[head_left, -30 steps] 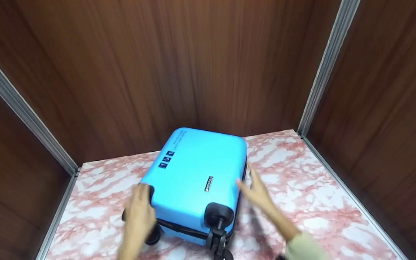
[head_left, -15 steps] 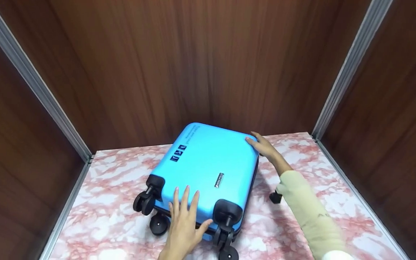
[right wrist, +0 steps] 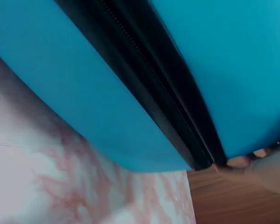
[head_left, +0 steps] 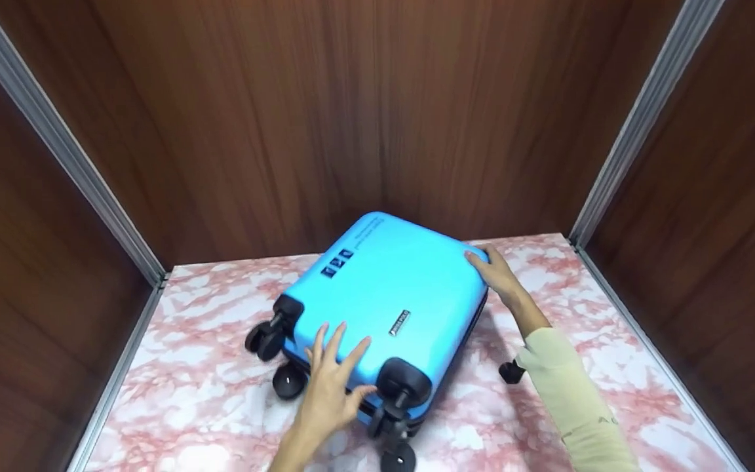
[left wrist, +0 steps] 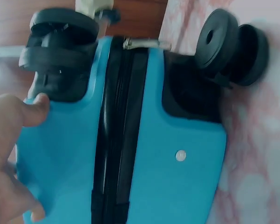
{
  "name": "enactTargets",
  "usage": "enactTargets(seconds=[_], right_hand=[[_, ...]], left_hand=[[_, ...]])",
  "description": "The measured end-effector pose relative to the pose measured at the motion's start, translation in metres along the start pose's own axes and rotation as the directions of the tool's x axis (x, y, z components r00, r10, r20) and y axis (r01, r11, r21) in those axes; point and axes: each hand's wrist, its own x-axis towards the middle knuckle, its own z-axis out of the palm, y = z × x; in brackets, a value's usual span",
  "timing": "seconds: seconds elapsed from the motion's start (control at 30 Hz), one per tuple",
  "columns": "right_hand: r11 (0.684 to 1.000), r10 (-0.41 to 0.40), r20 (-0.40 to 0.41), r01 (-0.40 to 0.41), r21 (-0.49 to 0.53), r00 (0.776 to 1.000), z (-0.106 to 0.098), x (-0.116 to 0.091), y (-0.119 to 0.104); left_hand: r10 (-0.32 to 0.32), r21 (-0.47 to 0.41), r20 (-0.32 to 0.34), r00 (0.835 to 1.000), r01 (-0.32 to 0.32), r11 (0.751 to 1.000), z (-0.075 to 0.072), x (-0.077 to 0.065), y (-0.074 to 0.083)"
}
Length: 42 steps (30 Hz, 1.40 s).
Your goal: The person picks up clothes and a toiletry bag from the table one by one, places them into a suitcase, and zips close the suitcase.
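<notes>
A bright blue hard-shell suitcase lies flat with its black wheels toward me, turned at an angle. Across its near end my left hand rests with fingers spread on the upper shell and the thumb below the edge, beside a wheel. My right hand grips the far right corner, thumb on top and the other fingers over the side. A black zipper band runs round the case, with a metal zipper pull near the wheels. In the right wrist view, fingertips touch the corner by the zipper.
The case lies on a pink-and-white marbled surface. Dark wood panels stand behind and on both sides, joined by grey metal corner strips. A small black item shows beside the right sleeve.
The left hand has moved from the near left corner to the middle of the near end. The right hand has reached forward to the far corner. The suitcase has turned clockwise slightly.
</notes>
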Motion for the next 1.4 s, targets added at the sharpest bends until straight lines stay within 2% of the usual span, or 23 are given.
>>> enactTargets(seconds=[0.07, 0.17, 0.23, 0.33, 0.4, 0.5, 0.63, 0.7, 0.73, 0.8, 0.9, 0.97, 1.03, 1.1, 1.2, 1.27, 1.4], right_hand=[[0.999, 0.019, -0.034, -0.017, 0.044, 0.999, -0.006, -0.011, 0.000], [0.997, 0.039, -0.086, -0.033, 0.069, 0.996, -0.013, -0.021, 0.011], [0.996, 0.051, -0.129, -0.042, 0.074, 0.990, -0.017, -0.028, 0.020], [0.995, 0.082, -0.205, -0.067, 0.077, 0.975, -0.017, -0.047, 0.030], [0.991, 0.117, -0.265, -0.094, 0.095, 0.957, -0.015, -0.064, 0.035], [0.987, 0.145, -0.368, -0.109, 0.117, 0.918, -0.007, -0.089, 0.036], [0.987, 0.145, -0.472, -0.092, 0.134, 0.870, 0.009, -0.118, 0.035], [0.986, 0.141, -0.496, -0.079, 0.144, 0.857, 0.016, -0.130, 0.035], [0.986, 0.140, -0.495, -0.073, 0.152, 0.857, 0.020, -0.134, 0.034], [0.986, 0.121, -0.477, -0.050, 0.160, 0.870, 0.023, -0.140, 0.036], [0.995, 0.032, -0.397, 0.009, 0.099, 0.917, 0.015, -0.144, 0.041], [0.996, -0.062, -0.293, 0.077, 0.040, 0.954, 0.004, -0.144, 0.047], [0.987, -0.156, -0.170, 0.149, -0.053, 0.973, -0.008, -0.145, 0.053], [0.966, -0.229, -0.058, 0.220, -0.133, 0.972, -0.017, -0.146, 0.057], [0.929, -0.283, 0.036, 0.283, -0.239, 0.959, -0.023, -0.148, 0.059], [0.918, -0.295, 0.052, 0.298, -0.260, 0.954, -0.022, -0.148, 0.059], [0.918, -0.301, 0.040, 0.301, -0.258, 0.953, -0.016, -0.147, 0.057]], left_hand=[[0.016, -0.020, 0.007, 1.000, -0.016, 1.000, -0.004, 0.006, -0.008], [0.029, -0.055, 0.000, 1.000, -0.029, 0.998, -0.010, 0.014, -0.019], [0.039, -0.064, -0.027, 0.999, -0.041, 0.997, -0.012, 0.018, -0.025], [0.019, -0.072, -0.071, 0.997, -0.025, 0.997, -0.013, 0.022, -0.032], [-0.021, -0.080, -0.088, 0.996, 0.014, 0.997, -0.014, 0.024, -0.037], [-0.115, -0.098, -0.100, 0.988, 0.105, 0.990, -0.015, 0.031, -0.046], [-0.274, -0.094, -0.124, 0.954, 0.263, 0.960, -0.020, 0.044, -0.060], [-0.318, -0.083, -0.119, 0.941, 0.309, 0.947, -0.024, 0.050, -0.063], [-0.329, -0.066, -0.120, 0.937, 0.323, 0.944, -0.027, 0.051, -0.064], [-0.327, -0.046, -0.100, 0.940, 0.324, 0.945, -0.032, 0.051, -0.062], [-0.297, -0.043, -0.011, 0.955, 0.296, 0.954, -0.036, 0.041, -0.052], [-0.283, -0.047, 0.083, 0.955, 0.287, 0.957, -0.037, 0.033, -0.044], [-0.259, -0.024, 0.178, 0.949, 0.267, 0.963, -0.037, 0.024, -0.036], [-0.232, 0.020, 0.224, 0.947, 0.234, 0.972, -0.035, 0.019, -0.030], [-0.207, 0.089, 0.227, 0.952, 0.191, 0.978, -0.033, 0.016, -0.027], [-0.200, 0.106, 0.211, 0.957, 0.181, 0.978, -0.032, 0.016, -0.027], [-0.189, 0.125, 0.189, 0.964, 0.167, 0.978, -0.033, 0.016, -0.031]])
